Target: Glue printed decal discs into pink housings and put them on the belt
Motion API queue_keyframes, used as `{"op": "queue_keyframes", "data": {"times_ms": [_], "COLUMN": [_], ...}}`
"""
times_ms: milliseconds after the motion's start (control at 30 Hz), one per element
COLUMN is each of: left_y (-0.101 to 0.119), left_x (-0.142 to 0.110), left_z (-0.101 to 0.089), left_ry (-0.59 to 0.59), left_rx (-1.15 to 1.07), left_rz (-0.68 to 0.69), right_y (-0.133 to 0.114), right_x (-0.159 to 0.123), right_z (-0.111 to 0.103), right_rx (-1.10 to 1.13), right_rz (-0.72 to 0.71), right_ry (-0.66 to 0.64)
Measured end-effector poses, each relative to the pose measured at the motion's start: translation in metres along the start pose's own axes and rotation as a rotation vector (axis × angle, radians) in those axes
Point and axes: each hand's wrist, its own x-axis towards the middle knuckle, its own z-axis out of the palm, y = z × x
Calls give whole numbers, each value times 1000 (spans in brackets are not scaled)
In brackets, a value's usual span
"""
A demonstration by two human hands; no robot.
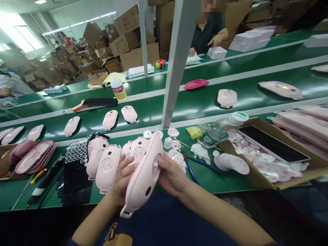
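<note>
A glossy pale pink plastic case (140, 181), long and rounded with a loop at its lower end, is held tilted in front of me. My left hand (123, 181) supports its left side, fingers partly hidden behind it. On the other side my right hand (171, 174) grips it, the thumb resting at the round recess in its face. More pink cases (107, 167) lean together on the bench just left of my hands. Printed round discs (176, 157) lie right of the case, near pliers with blue handles (192, 171).
A cardboard box (279, 184) of discs with a phone (274, 143) stands at right, beside a clear bottle (212, 135). Black sheeting (77, 171) and a screwdriver-like tool (46, 181) lie left. Behind a grey post (176, 65), a green conveyor (148, 119) carries cases; a person (208, 34) works beyond.
</note>
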Motion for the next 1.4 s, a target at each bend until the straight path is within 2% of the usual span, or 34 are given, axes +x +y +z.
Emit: {"op": "queue_keyframes", "data": {"times_ms": [67,100,200,267,333,400,467,567,700,867,1167,1400], "left_y": [7,11,23,30,35,37,35,31,32,35,31,27], "left_x": [5,8,12,12,11,8,5,2,-3,-7,-5,-5], "left_z": [-11,-12,-1,11,21,28,31,32,33,35,35,33], "left_ry": [28,34,-90,-172,-138,-68,-25,20,32,58,29,-2], "left_rx": [7,-43,-238,-148,-6,4,-83,-133,-122,-181,-188,-115], "left_rz": [155,173,3,-82,-105,-124,-132,-131,-158,-203,-192,-160], "right_y": [-7,-9,-10,-8,-6,-5,-5,-1,4,4,-2,0], "right_x": [-2,-3,-8,-11,-15,-19,-23,-29,-32,-32,-33,-29], "right_z": [-12,-16,-20,-19,-19,-21,-22,-20,-13,-11,-7,-10], "right_rx": [-110,-194,-479,-651,-804,-887,-845,-684,-643,-653,-553,-514], "right_rz": [-93,-133,-215,-269,-326,-372,-360,-251,-204,-200,-128,-121], "right_ry": [116,141,135,149,188,174,76,-36,23,12,74,45]}}
